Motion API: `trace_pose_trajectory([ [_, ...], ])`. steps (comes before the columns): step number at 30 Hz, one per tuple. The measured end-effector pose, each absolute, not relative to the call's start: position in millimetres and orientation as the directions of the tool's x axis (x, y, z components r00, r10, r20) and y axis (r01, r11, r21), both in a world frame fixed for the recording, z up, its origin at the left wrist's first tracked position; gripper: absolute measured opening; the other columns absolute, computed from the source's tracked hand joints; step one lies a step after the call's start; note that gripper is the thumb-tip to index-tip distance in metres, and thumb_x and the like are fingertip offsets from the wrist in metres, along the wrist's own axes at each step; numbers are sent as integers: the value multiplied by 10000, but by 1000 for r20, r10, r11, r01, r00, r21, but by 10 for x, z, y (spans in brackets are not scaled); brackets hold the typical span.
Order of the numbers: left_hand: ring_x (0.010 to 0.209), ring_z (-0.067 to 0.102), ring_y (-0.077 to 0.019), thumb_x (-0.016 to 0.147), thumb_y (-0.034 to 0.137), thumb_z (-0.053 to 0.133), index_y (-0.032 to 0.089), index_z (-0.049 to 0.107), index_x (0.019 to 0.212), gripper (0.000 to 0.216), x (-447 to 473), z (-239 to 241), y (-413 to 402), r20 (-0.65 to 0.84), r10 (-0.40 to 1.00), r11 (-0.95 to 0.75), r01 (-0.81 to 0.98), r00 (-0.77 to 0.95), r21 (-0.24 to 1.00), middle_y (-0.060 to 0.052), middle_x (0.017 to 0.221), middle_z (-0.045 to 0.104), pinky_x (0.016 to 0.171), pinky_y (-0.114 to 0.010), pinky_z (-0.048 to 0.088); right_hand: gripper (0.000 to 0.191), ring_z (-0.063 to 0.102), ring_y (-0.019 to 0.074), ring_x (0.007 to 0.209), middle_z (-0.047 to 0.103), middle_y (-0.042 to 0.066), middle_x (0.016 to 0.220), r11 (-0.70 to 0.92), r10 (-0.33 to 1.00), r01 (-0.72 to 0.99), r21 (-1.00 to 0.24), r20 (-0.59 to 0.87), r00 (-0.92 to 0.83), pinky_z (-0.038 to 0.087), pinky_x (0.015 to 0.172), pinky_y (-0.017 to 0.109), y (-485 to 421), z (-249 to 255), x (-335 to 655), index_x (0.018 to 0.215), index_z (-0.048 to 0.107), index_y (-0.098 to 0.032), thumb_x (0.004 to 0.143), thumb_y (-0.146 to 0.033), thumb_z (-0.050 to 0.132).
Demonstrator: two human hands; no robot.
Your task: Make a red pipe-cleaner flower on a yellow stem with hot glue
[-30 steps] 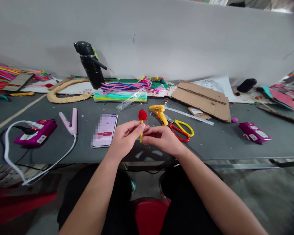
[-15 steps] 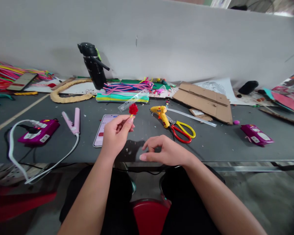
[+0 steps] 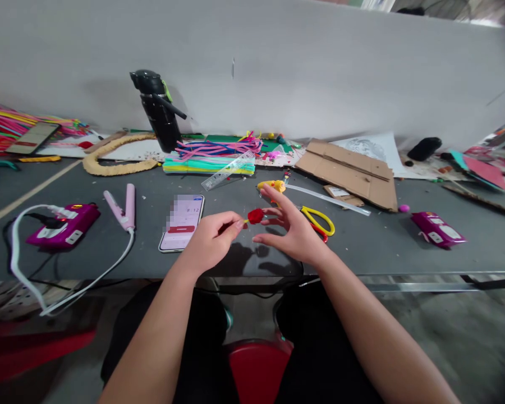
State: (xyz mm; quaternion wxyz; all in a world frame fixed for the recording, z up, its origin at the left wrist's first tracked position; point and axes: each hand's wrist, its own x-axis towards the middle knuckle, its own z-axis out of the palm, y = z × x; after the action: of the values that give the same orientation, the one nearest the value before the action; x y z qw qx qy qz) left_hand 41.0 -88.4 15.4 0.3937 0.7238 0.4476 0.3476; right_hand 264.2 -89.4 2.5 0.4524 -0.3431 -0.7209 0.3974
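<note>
My left hand (image 3: 212, 241) pinches the short yellow stem of a red pompom flower (image 3: 255, 216), held sideways over the grey table (image 3: 382, 247) with the pompom pointing right. My right hand (image 3: 292, 227) is spread open just right of the pompom, fingertips next to it. Behind the right hand lie a yellow glue gun (image 3: 273, 186) and yellow-and-red scissors (image 3: 317, 221), both partly hidden by the fingers. A phone (image 3: 182, 222) with a lit screen lies left of my left hand.
A black bottle (image 3: 157, 112) leans at the back beside a stack of coloured pipe cleaners (image 3: 210, 157) and a clear ruler (image 3: 227, 171). Cardboard (image 3: 349, 171) lies back right. A pink hair iron (image 3: 122, 207) and magenta power strips (image 3: 63, 225) (image 3: 437, 229) sit on either side.
My left hand tipped the pompom from upright to sideways and brought it rightward. My right hand rose from the table edge and opened beside the pompom.
</note>
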Motion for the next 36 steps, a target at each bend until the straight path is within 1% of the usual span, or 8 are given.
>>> trace_pose_trajectory([
  [3, 708, 483, -139, 996, 365, 530, 174, 666, 857, 272, 438, 136, -892, 108, 897, -296, 402, 428, 867, 17, 735, 566, 642, -280, 352, 698, 630, 259, 1236, 479, 70, 1556, 504, 823, 198, -840, 399, -404, 590, 1001, 405, -887, 54, 2647, 1469, 556, -358, 829, -272, 821],
  [5, 710, 469, -138, 997, 363, 522, 174, 643, 825, 283, 450, 118, -887, 100, 889, -302, 408, 447, 862, 21, 725, 547, 644, -280, 344, 555, 657, 246, 1175, 567, 77, 1466, 520, 817, 222, -825, 405, -410, 593, 977, 393, -889, 60, 2638, 1374, 655, -320, 843, -281, 811],
  [10, 696, 443, -130, 993, 349, 520, 174, 579, 767, 292, 460, 98, -870, 97, 883, -308, 411, 460, 858, 31, 703, 501, 634, -275, 328, 375, 698, 190, 996, 663, 82, 1292, 466, 848, 182, -866, 379, -370, 600, 886, 342, -901, 9, 2576, 1244, 730, -265, 874, -304, 780],
  [16, 691, 417, -127, 996, 342, 510, 181, 528, 742, 302, 446, 109, -876, 88, 881, -301, 409, 464, 862, 35, 699, 460, 625, -278, 313, 298, 700, 180, 966, 716, 73, 1117, 359, 884, 90, -929, 307, -352, 596, 864, 312, -906, 23, 2542, 1137, 746, -212, 862, -319, 786],
  [20, 705, 438, -133, 999, 336, 505, 180, 565, 773, 281, 442, 111, -874, 86, 876, -306, 410, 474, 859, 30, 715, 487, 640, -282, 329, 268, 701, 169, 917, 731, 58, 1038, 317, 901, 80, -945, 274, -336, 589, 815, 288, -906, 53, 2538, 1080, 756, -198, 841, -311, 803],
  [24, 706, 452, -137, 996, 335, 509, 183, 598, 806, 259, 435, 124, -871, 75, 877, -300, 419, 474, 857, 27, 719, 506, 639, -284, 335, 240, 704, 165, 890, 742, 50, 1004, 298, 907, 75, -951, 258, -333, 588, 785, 282, -908, 61, 2535, 1040, 768, -199, 825, -295, 813],
  [30, 692, 440, -133, 994, 332, 508, 185, 543, 744, 292, 424, 144, -873, 73, 876, -297, 415, 476, 860, 29, 702, 485, 632, -283, 330, 180, 719, 161, 845, 758, 42, 955, 263, 921, 61, -963, 231, -315, 598, 750, 276, -910, 66, 2521, 971, 798, -206, 810, -283, 821],
  [36, 700, 475, -143, 992, 356, 510, 184, 595, 779, 287, 409, 134, -862, 68, 879, -297, 430, 472, 852, 20, 710, 514, 639, -280, 343, 149, 731, 169, 793, 771, 41, 910, 217, 934, 29, -976, 199, -297, 620, 734, 300, -925, 89, 2487, 922, 815, -211, 790, -279, 832],
])
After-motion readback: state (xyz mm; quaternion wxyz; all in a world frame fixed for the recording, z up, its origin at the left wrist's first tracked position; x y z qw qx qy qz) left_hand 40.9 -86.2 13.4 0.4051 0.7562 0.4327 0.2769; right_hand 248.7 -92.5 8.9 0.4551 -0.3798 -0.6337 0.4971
